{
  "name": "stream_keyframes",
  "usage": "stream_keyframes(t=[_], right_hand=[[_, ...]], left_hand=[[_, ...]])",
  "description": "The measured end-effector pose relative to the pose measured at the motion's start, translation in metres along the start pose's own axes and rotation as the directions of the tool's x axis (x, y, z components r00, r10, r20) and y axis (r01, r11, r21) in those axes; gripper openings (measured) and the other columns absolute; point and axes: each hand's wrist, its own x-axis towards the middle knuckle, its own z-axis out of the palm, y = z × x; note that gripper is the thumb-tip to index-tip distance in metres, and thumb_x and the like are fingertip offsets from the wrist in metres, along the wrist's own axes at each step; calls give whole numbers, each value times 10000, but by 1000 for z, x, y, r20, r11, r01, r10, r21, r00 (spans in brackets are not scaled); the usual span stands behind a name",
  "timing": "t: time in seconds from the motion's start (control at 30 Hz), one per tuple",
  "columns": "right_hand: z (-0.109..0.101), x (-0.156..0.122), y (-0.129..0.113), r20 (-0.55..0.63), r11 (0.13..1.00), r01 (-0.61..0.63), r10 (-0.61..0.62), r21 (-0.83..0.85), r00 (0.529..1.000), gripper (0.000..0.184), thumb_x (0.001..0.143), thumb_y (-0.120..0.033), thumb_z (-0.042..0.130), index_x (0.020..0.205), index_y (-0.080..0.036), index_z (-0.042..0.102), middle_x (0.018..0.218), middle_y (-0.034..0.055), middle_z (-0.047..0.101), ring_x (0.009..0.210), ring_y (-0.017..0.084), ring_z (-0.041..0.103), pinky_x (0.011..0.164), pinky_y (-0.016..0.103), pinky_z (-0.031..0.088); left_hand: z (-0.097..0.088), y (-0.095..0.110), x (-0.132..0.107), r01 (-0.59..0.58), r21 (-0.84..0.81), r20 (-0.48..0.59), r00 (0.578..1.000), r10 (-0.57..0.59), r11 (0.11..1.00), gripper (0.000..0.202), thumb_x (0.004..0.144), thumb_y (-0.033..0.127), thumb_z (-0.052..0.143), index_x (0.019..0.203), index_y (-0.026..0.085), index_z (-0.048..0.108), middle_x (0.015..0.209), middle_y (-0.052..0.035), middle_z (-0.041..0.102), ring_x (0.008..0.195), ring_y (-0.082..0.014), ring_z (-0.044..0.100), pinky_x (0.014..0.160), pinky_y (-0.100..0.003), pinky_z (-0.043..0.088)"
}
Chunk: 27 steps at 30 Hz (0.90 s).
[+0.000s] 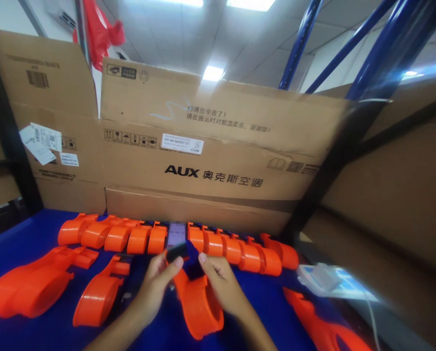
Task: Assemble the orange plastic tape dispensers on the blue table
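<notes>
In front of me an orange tape dispenser (201, 307) is held up at a tilt, its round body pointing down. My left hand (157, 278) is closed around its upper end, the thumb against a black roller-like part (177, 252). My right hand (223, 282) is closed at the other side, with its thumb on a dark blue piece (193, 261) at the top of the dispenser. The fingers behind the dispenser are partly hidden. Just past my hands a phone (177, 234) with a lit screen stands among a row of similar orange dispensers (117, 238).
More orange dispensers lie at the left (28, 287), beside my left arm (97, 300) and at the right front (320, 321). A white power strip (335, 281) with a cable sits at the right edge of the blue tabletop (148, 331). A cardboard wall (210, 195) and dark rack posts stand behind.
</notes>
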Motion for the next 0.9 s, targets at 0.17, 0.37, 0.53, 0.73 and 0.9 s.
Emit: stream_keyframes(t=[0.17,0.37,0.53,0.73,0.9], right_hand=[[-5,1,0,-44,999,19,-18,30,999,468,971,-591,470,816,-191,655,721,15,620,678,183,590,646,292,501],[-23,-3,-14,60,932,299,-292,-207,954,515,853,-502,685,1290,-244,599,1344,128,579,1228,309,568,1052,448,441],[-21,-11,-28,127,842,412,-393,-348,911,538,724,-551,797,1115,-213,646,1166,124,629,1077,298,632,937,400,516],[-20,-44,-37,33,760,329,-376,-561,926,351,798,-482,740,983,-203,632,920,98,686,821,264,669,749,360,553],[-48,-97,-32,-216,733,179,-410,-656,886,239,911,-442,563,896,-207,601,775,53,672,652,214,654,588,287,525]], left_hand=[[3,-3,6,52,-27,-82,995,-54,998,356,728,473,820,860,154,735,646,-26,698,556,-155,638,526,-240,512],[-1,5,17,53,-119,-213,974,-78,991,445,734,572,779,841,152,674,683,-29,709,534,-147,634,465,-235,523],[-2,4,17,40,-99,-162,985,-56,994,423,780,575,740,791,165,639,624,8,646,502,-116,582,456,-212,504],[-2,0,14,180,65,-14,984,-180,981,523,794,669,658,828,147,647,624,-15,639,468,-146,623,428,-239,502],[-4,-3,14,182,195,106,973,-206,964,652,828,701,565,1194,161,577,664,-5,660,472,-190,681,377,-232,478]])
